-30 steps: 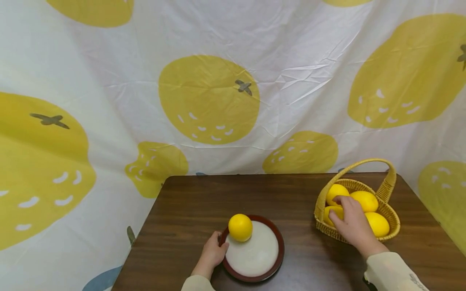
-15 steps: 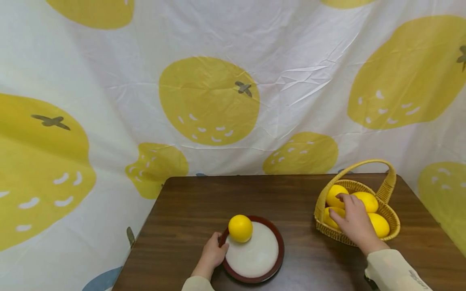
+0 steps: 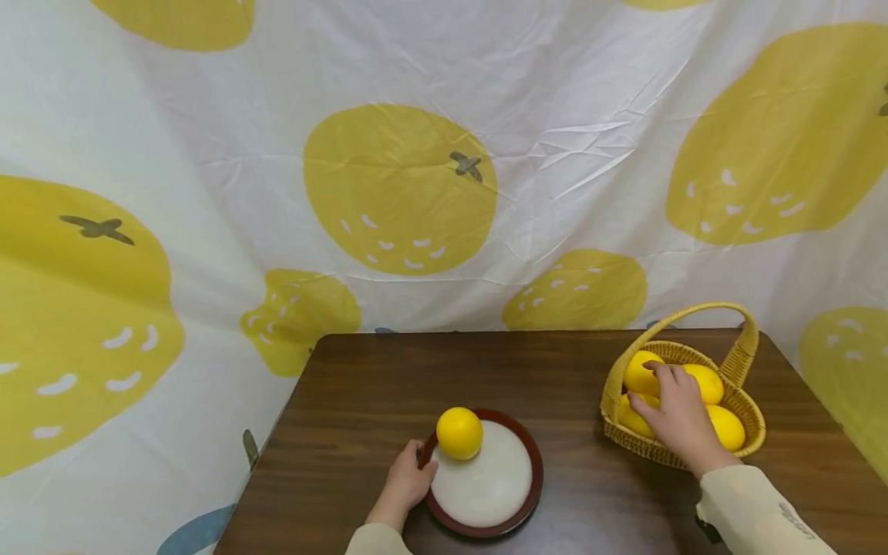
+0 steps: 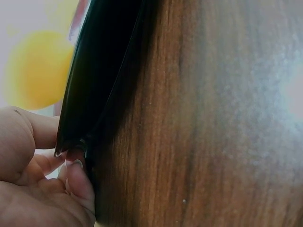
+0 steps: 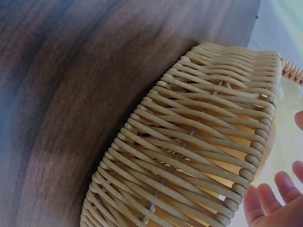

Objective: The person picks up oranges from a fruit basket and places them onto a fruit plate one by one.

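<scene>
A round plate with a white face and a red-brown rim (image 3: 536, 462) lies near the table's front. My left hand (image 3: 408, 479) pinches its left rim, thumb on top. From the left wrist, the plate's dark underside (image 4: 97, 71) shows with fingertips beneath its edge. On the plate's upper left sits a round yellow fruit (image 3: 459, 433). My right hand (image 3: 680, 420) hovers over a wicker basket (image 3: 641, 449) holding several yellow, lemon-like fruits (image 3: 727, 429). Its thumb and fingers are spread apart with nothing between them; the right wrist view shows fingertips (image 5: 286, 187) beside the basket's rim.
The basket's tall arched handle (image 3: 694, 308) rises behind my right hand. Under everything is a dark wooden table (image 3: 361, 393). A white curtain with a yellow fruit print (image 3: 569, 200) hangs along the table's back edge.
My right hand has shifted slightly right and away from me over the basket, its fingers still apart. The left hand, plate and fruit on it look the same.
</scene>
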Demonstrator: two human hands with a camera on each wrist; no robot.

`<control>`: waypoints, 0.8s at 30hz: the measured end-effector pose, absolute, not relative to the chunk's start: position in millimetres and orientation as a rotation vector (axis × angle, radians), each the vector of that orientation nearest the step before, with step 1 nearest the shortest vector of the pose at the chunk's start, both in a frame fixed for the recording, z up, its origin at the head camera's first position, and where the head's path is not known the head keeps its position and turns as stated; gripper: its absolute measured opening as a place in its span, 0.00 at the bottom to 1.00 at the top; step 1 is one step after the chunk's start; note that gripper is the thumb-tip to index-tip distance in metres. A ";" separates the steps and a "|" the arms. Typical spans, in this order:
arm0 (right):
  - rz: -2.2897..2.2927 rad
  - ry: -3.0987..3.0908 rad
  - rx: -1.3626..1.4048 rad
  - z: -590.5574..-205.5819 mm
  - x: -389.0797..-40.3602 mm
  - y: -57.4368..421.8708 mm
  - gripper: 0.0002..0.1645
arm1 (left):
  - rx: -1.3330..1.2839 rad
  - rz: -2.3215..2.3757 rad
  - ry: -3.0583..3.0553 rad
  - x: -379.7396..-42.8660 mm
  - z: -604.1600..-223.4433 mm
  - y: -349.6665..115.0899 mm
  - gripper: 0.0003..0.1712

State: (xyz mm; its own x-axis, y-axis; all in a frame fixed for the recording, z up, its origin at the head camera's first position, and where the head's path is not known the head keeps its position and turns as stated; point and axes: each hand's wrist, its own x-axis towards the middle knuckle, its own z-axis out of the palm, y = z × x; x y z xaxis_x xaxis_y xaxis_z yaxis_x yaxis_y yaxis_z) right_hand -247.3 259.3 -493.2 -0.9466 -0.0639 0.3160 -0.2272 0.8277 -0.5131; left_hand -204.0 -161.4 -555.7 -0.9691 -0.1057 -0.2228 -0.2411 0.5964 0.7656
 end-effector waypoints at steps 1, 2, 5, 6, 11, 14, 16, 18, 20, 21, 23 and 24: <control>0.814 -2.734 0.217 -492.9 -248.1 259.5 0.35 | -0.292 1.317 2.665 -204.0 -555.4 -161.7 0.21; 0.809 -2.746 0.211 -492.6 -248.9 259.7 0.36 | -0.290 1.319 2.666 -203.9 -555.6 -161.9 0.21; 0.787 -2.779 0.194 -491.8 -251.5 260.3 0.38 | -0.279 1.322 2.670 -203.7 -555.6 -162.3 0.20; 0.782 -2.789 0.186 -491.2 -252.4 260.6 0.39 | -0.280 1.325 2.665 -203.8 -555.7 -162.3 0.20; 0.787 -2.845 0.132 -486.9 -257.9 262.8 0.43 | -0.273 1.321 2.665 -204.0 -556.8 -162.2 0.20; 0.797 -2.878 0.102 -484.9 -262.1 265.2 0.47 | -0.267 1.315 2.673 -204.5 -558.5 -162.3 0.20; 0.812 -2.899 0.079 -484.5 -265.0 267.4 0.50 | -0.260 1.309 2.679 -205.1 -559.3 -162.3 0.21; 0.843 -2.916 0.056 -484.8 -268.2 269.5 0.53 | -0.258 1.307 2.682 -205.6 -560.2 -162.3 0.21; 0.880 -2.932 0.033 -485.4 -270.7 271.0 0.55 | -0.255 1.303 2.687 -205.8 -560.3 -162.2 0.21; 0.896 -2.938 0.024 -485.5 -271.8 271.4 0.56 | -0.255 1.301 2.690 -205.7 -560.1 -162.0 0.21; 0.923 -2.944 0.011 -485.2 -273.6 271.8 0.57 | -0.253 1.299 2.692 -205.4 -559.9 -161.7 0.21; 0.933 -2.947 0.006 -484.9 -274.3 271.9 0.57 | -0.251 1.296 2.694 -205.4 -559.8 -161.5 0.21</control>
State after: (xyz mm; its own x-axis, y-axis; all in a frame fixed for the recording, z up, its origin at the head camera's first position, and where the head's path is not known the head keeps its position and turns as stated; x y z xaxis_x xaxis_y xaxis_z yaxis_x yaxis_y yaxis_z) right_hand -274.3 271.9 -484.9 -0.9987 0.0117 0.0493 -0.0188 0.8180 -0.5750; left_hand -205.4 -161.5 -559.8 -0.9762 -0.0888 -0.1981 -0.2102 0.6146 0.7603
